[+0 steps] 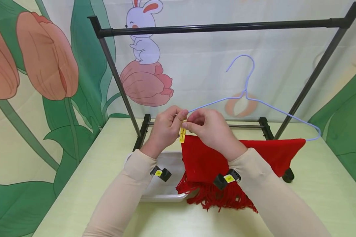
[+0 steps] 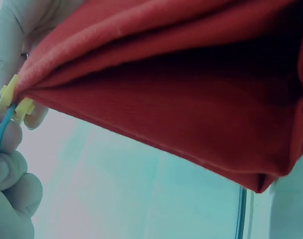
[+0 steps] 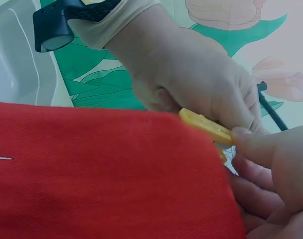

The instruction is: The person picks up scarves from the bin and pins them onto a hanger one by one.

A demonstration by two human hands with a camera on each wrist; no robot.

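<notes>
A red fringed scarf [image 1: 201,161] hangs folded over the lower bar of a light-blue wire hanger [image 1: 268,103]. My left hand [image 1: 164,130] grips the hanger's left corner with curled fingers. Beside it my right hand [image 1: 215,130] pinches a small yellow clip [image 1: 182,133] between thumb and fingers. In the right wrist view, the yellow clip [image 3: 206,126] sits at the scarf's corner, the thumb on its end. The left wrist view shows the clip's yellow jaws at the bunched scarf edge [image 2: 47,82], next to the blue wire.
A black garment rack [image 1: 225,27] stands behind the hands, its top bar above the hanger. A white tray [image 1: 163,198] lies on the pale table [image 1: 86,197], partly under the left forearm and scarf. Behind hangs a cloth backdrop [image 1: 192,65] printed with tulips and a rabbit.
</notes>
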